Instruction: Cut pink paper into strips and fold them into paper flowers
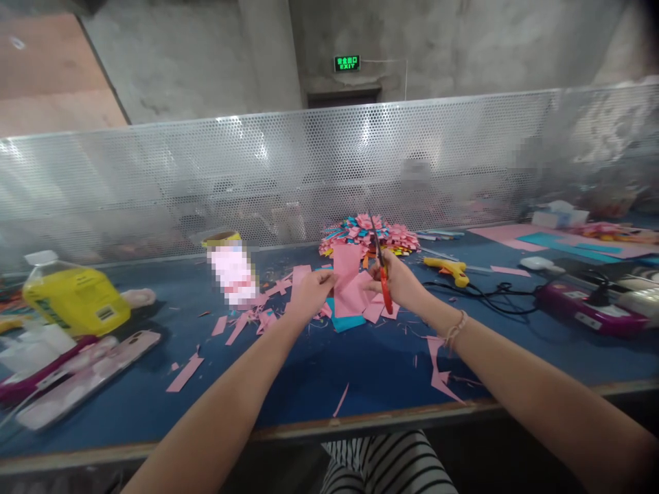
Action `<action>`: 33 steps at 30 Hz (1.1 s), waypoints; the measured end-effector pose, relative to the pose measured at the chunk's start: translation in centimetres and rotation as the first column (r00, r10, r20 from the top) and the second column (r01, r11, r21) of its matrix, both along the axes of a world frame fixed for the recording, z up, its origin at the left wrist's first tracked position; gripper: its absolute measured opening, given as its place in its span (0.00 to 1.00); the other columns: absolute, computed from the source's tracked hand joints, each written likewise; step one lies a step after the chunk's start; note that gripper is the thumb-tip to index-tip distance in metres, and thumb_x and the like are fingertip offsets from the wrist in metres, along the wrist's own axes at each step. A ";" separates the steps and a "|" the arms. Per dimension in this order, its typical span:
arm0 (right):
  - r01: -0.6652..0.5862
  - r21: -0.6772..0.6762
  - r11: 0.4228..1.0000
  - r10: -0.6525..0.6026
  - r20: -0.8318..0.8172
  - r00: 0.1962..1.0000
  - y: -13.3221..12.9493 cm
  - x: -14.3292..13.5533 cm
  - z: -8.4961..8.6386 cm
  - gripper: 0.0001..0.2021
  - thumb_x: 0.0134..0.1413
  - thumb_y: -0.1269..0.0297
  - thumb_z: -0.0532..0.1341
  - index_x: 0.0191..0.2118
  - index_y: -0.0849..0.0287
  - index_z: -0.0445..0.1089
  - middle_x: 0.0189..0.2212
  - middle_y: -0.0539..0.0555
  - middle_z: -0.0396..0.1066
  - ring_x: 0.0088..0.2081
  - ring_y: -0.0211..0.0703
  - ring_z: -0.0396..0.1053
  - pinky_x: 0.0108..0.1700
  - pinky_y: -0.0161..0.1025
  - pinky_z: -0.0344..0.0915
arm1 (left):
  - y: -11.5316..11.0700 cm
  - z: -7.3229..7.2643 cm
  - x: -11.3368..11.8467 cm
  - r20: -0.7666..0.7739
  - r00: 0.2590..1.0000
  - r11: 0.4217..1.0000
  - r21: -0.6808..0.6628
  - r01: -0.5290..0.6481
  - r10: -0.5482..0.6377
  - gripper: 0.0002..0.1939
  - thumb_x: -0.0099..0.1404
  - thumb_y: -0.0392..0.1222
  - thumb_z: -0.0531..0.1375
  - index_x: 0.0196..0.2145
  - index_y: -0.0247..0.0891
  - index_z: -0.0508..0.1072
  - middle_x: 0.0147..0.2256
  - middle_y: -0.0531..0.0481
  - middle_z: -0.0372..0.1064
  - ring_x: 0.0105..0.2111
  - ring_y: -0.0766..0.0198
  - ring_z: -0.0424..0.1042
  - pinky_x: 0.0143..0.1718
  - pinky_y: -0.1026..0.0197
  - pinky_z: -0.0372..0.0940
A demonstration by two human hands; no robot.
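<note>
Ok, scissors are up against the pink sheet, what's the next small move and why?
Probably close the red-handled scissors in the right hand to carry the cut further along the pink paper sheet. The left hand pinches the sheet's left edge and holds it upright above the blue table, with the blades at its right edge. Whether the blades are already biting is unclear.

Bare grey concrete wall at rear. Lit green exit sign above a dark doorway. Perforated metal screen along the blue surface, catching glare.
</note>
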State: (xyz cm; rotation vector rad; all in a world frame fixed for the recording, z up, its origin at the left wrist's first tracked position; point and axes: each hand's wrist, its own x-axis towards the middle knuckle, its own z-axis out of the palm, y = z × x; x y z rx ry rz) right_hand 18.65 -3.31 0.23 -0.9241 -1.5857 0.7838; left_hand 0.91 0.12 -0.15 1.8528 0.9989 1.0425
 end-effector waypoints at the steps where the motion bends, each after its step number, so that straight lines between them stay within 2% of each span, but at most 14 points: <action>1: 0.008 0.000 1.000 -0.008 -0.025 1.000 0.2 0.2 0.1 0.21 0.32 0.67 0.63 0.27 0.55 0.47 0.23 0.43 0.56 0.21 0.30 0.56 0.23 0.33 0.62 | 0.0 -0.1 0.1 0.038 0.999 0.999 -0.041 0.020 -0.019 0.11 0.52 0.45 0.54 0.21 0.35 0.68 0.17 0.56 0.61 0.17 0.71 0.59 0.22 0.67 0.57; 3: 0.047 0.039 0.998 -0.045 -0.063 0.997 0.5 0.6 0.1 0.22 0.30 0.65 0.64 0.28 0.54 0.46 0.24 0.44 0.56 0.21 0.30 0.56 0.21 0.33 0.62 | 0.1 -0.4 0.2 0.098 0.995 0.993 -0.109 0.042 -0.032 0.10 0.50 0.44 0.56 0.21 0.34 0.68 0.17 0.55 0.62 0.17 0.71 0.60 0.22 0.66 0.58; 5: 0.145 0.120 0.982 -0.141 -0.041 0.989 0.5 1.2 0.3 0.21 0.31 0.65 0.64 0.28 0.54 0.47 0.24 0.46 0.56 0.21 0.32 0.56 0.22 0.34 0.61 | 0.2 -0.8 0.3 0.151 0.988 0.982 -0.178 0.067 -0.040 0.09 0.49 0.43 0.57 0.20 0.34 0.68 0.17 0.54 0.62 0.18 0.70 0.62 0.23 0.65 0.59; 7: 0.255 0.248 0.935 -0.276 0.055 0.960 0.1 1.8 0.4 0.17 0.35 0.67 0.62 0.29 0.55 0.51 0.24 0.47 0.58 0.23 0.34 0.57 0.25 0.35 0.61 | 0.0 -0.9 0.4 0.215 0.976 0.957 -0.273 0.097 -0.037 0.08 0.48 0.41 0.58 0.18 0.33 0.67 0.17 0.53 0.63 0.18 0.70 0.63 0.24 0.65 0.60; 8: 0.256 0.324 0.911 -0.310 0.127 0.942 -0.3 2.0 0.4 0.14 0.37 0.70 0.60 0.30 0.56 0.52 0.25 0.48 0.59 0.25 0.35 0.58 0.27 0.35 0.61 | -0.2 -0.9 0.5 0.249 0.968 0.939 -0.325 0.112 -0.029 0.08 0.48 0.40 0.59 0.18 0.33 0.66 0.17 0.53 0.63 0.18 0.70 0.63 0.24 0.65 0.60; 11: 0.011 0.478 0.878 -0.229 0.400 0.887 -1.4 1.9 0.4 0.13 0.36 0.80 0.53 0.31 0.57 0.56 0.29 0.50 0.62 0.31 0.37 0.61 0.32 0.36 0.60 | -1.1 -0.1 0.9 0.315 0.949 0.885 -0.447 0.131 0.018 0.04 0.46 0.34 0.59 0.18 0.33 0.66 0.16 0.53 0.62 0.17 0.71 0.63 0.24 0.66 0.60; 13: -0.145 0.444 0.884 -0.141 0.551 0.823 -1.8 1.3 0.2 0.16 0.33 0.83 0.51 0.31 0.58 0.57 0.30 0.51 0.63 0.32 0.37 0.61 0.33 0.35 0.59 | -1.7 0.5 1.1 0.320 0.946 0.870 -0.479 0.117 0.050 0.05 0.45 0.32 0.59 0.16 0.33 0.65 0.14 0.55 0.60 0.16 0.72 0.61 0.22 0.67 0.59; 15: -0.179 0.364 0.914 -0.089 0.610 0.787 -2.0 0.4 -0.1 0.14 0.35 0.83 0.52 0.30 0.59 0.57 0.29 0.51 0.63 0.30 0.36 0.60 0.32 0.34 0.58 | -1.9 0.7 1.1 0.337 0.940 0.869 -0.480 0.116 0.060 0.06 0.45 0.31 0.59 0.15 0.33 0.64 0.14 0.55 0.59 0.15 0.72 0.61 0.21 0.67 0.59; 16: -0.148 0.323 0.935 -0.086 0.609 0.789 -2.0 0.0 -0.3 0.12 0.36 0.81 0.53 0.30 0.59 0.57 0.27 0.50 0.62 0.29 0.36 0.60 0.30 0.34 0.57 | -1.8 0.7 1.1 0.353 0.934 0.872 -0.471 0.133 0.049 0.05 0.45 0.32 0.59 0.16 0.33 0.65 0.14 0.55 0.60 0.16 0.72 0.62 0.22 0.66 0.59; 20: -0.042 0.120 0.992 -0.023 0.493 0.870 -1.5 -0.5 -0.6 0.12 0.39 0.68 0.60 0.31 0.59 0.55 0.23 0.47 0.60 0.23 0.33 0.59 0.26 0.33 0.57 | -1.2 -0.1 0.8 0.391 0.920 0.879 -0.428 0.211 -0.031 0.09 0.45 0.40 0.62 0.18 0.33 0.65 0.16 0.54 0.63 0.18 0.70 0.64 0.26 0.64 0.62; 23: -0.161 0.013 0.987 0.151 0.270 0.951 -1.0 -0.3 -0.7 0.17 0.37 0.64 0.62 0.31 0.57 0.53 0.27 0.47 0.62 0.26 0.33 0.62 0.28 0.33 0.60 | -0.9 -0.5 0.8 0.372 0.926 0.885 -0.410 0.219 -0.057 0.13 0.45 0.45 0.62 0.19 0.33 0.66 0.16 0.54 0.62 0.18 0.71 0.64 0.26 0.64 0.62; 25: -0.229 -0.008 0.973 0.228 0.133 0.965 -0.9 -0.3 -0.6 0.18 0.35 0.63 0.63 0.30 0.57 0.51 0.28 0.48 0.62 0.27 0.33 0.62 0.29 0.34 0.62 | -0.9 -0.6 0.8 0.365 0.928 0.888 -0.400 0.229 -0.075 0.13 0.44 0.45 0.62 0.21 0.32 0.67 0.18 0.53 0.64 0.20 0.70 0.65 0.27 0.63 0.62; 29: -0.207 -0.004 0.978 0.206 -0.027 0.978 -0.8 -0.6 -0.4 0.18 0.35 0.63 0.63 0.29 0.56 0.51 0.23 0.45 0.59 0.25 0.32 0.61 0.28 0.33 0.62 | -0.7 -0.7 0.7 0.341 0.933 0.892 -0.377 0.248 -0.115 0.11 0.45 0.44 0.62 0.20 0.33 0.68 0.19 0.52 0.65 0.21 0.70 0.65 0.28 0.63 0.62; 33: -0.149 0.028 0.988 0.152 -0.111 0.982 -0.5 -0.6 -0.3 0.18 0.34 0.63 0.63 0.27 0.55 0.49 0.21 0.43 0.56 0.23 0.32 0.60 0.27 0.33 0.61 | -0.7 -0.9 0.5 0.247 0.958 0.924 -0.313 0.220 -0.145 0.10 0.48 0.45 0.60 0.21 0.34 0.69 0.18 0.52 0.64 0.17 0.73 0.61 0.20 0.68 0.56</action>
